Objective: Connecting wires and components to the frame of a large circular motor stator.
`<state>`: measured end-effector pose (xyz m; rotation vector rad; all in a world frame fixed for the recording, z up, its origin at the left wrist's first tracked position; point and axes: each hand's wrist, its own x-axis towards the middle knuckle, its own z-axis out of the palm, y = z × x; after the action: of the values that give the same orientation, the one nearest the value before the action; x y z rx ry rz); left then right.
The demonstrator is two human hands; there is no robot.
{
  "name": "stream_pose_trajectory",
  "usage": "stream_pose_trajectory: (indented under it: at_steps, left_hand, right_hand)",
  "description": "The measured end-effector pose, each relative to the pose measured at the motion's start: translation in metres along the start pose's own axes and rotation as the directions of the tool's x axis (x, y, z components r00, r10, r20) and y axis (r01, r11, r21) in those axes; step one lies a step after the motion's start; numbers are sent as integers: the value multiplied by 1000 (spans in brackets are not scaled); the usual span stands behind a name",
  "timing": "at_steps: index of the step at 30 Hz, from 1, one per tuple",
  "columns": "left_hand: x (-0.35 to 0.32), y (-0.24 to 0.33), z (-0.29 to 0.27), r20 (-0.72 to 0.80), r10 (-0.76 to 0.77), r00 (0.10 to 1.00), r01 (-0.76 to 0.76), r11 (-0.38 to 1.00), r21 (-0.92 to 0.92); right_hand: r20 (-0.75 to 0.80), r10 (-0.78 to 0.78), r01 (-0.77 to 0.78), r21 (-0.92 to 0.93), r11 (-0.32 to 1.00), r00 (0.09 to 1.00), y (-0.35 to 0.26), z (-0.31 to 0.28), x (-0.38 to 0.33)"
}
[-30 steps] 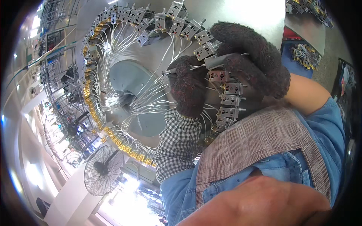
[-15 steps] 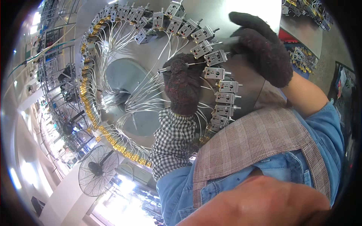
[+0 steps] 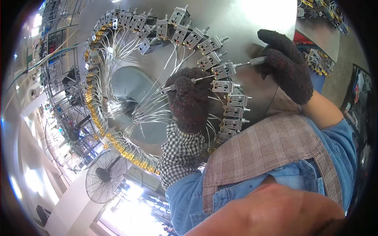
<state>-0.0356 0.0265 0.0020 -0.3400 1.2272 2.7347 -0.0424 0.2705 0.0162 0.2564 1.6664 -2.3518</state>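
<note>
Both of my hands wear dark knitted gloves. My left hand (image 3: pixel 188 104) is closed around a slim metal rod (image 3: pixel 167 89), whose thin end reaches toward the ring of small metal control boxes. Closed on a thin tool with a grey cylindrical handle (image 3: pixel 258 61), my right hand (image 3: pixel 289 69) is outside the ring. This tool's narrow tip meets the shaft side of one box (image 3: pixel 224 70); whether it touches the shaft is too small to tell. Similar boxes (image 3: pixel 236 100) stand side by side along the curve, shafts outward. White leads (image 3: pixel 157 106) run inward from them, partly hidden by my left hand.
A round grey plate (image 3: pixel 153 129) lies inside the ring, under the bundled leads. Brass-coloured fittings (image 3: pixel 130 155) line its near left side. More boxes with leads (image 3: pixel 319 62) lie at the right. A black fan (image 3: pixel 105 175) stands at the lower left.
My right hand has moved down and slightly right, and its tool tip is now at a box further along the ring. My left hand keeps its rod; the whole view has shifted slightly.
</note>
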Motion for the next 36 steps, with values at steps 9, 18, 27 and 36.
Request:
stream_pose_trajectory:
  at_steps: [9,18,27,36]
  left_hand:
    - [0,2,-1,37,39,999,-41,997,66]
    - [-1,4,19,-8,110,994,-108,989,102]
    - [2,3,5,100,190,977,-215,870,443]
    - [4,2,2,280,257,925,-380,627,680]
  right_hand:
    - [58,38,-40,24,999,998,6,3,2]
    - [30,-72,73,-10,997,997,10,9,3]
    - [26,-48,50,-88,995,999,8,12,1]
    - [17,-102,103,-167,981,995,3,13,-1]
